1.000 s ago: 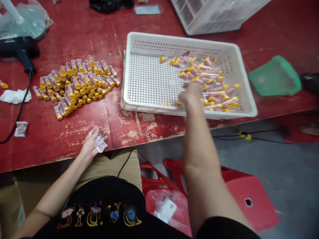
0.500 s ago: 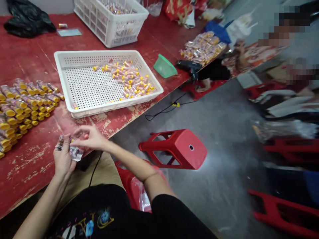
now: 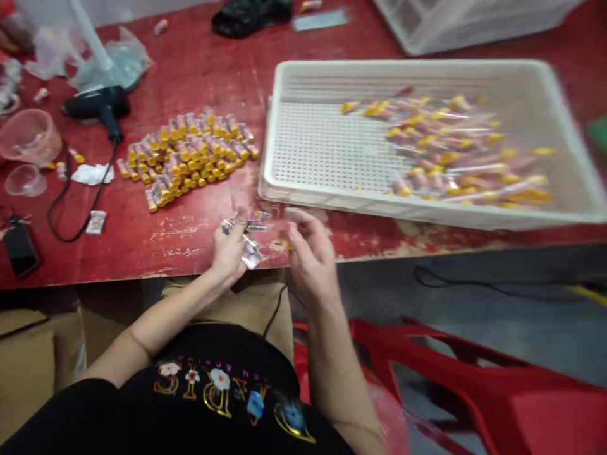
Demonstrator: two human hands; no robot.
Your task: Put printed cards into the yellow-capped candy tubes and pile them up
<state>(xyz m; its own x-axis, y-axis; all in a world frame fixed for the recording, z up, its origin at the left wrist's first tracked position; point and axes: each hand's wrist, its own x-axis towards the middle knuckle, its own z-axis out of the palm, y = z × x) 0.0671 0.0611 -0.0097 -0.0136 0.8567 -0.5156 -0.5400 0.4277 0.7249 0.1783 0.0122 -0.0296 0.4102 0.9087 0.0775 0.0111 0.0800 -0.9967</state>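
Observation:
My left hand (image 3: 231, 248) is closed on a small bunch of printed plastic label sleeves (image 3: 248, 251) at the near edge of the red table (image 3: 190, 69). Just to its right, my right hand (image 3: 308, 251) has its fingers curled around a small clear tube with a yellow cap (image 3: 286, 243), mostly hidden. Behind them a white perforated tray (image 3: 303, 189) holds several yellow-capped tubes (image 3: 455, 151) on its right side. Left of the tray lies a pile of labelled yellow-capped tubes (image 3: 187, 155).
A black heat gun (image 3: 97, 107) with its cord lies at the back left, by clear plastic bags (image 3: 111, 60) and a pink bowl (image 3: 28, 136). A second white basket (image 3: 469, 22) stands at the back right. A red plastic stool (image 3: 474, 385) sits below on the right.
My right hand left the tray and came back to my left hand at the table's edge. The camera swung right, then back to the left.

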